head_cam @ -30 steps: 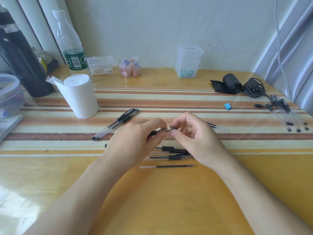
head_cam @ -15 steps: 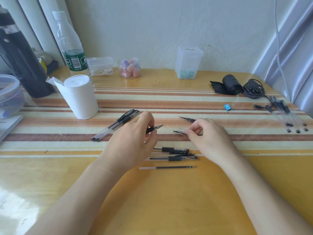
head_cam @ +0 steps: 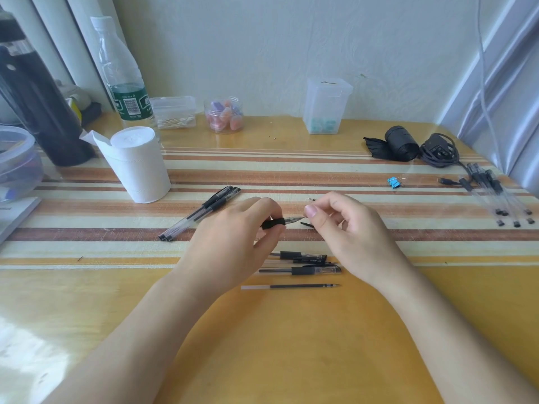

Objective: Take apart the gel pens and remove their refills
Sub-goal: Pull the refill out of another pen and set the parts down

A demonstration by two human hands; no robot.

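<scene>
My left hand (head_cam: 233, 228) grips a gel pen (head_cam: 280, 223) by its black grip above the tabletop (head_cam: 291, 345), while my right hand (head_cam: 344, 228) pinches thumb and forefinger at its tip.

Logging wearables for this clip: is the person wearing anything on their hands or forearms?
No. The left hand and right hand are bare, with no gloves, rings, watch or bands visible. Both forearms are uncovered down to the frame edge; no sleeves show. Fingernails look short and unpainted.
</scene>
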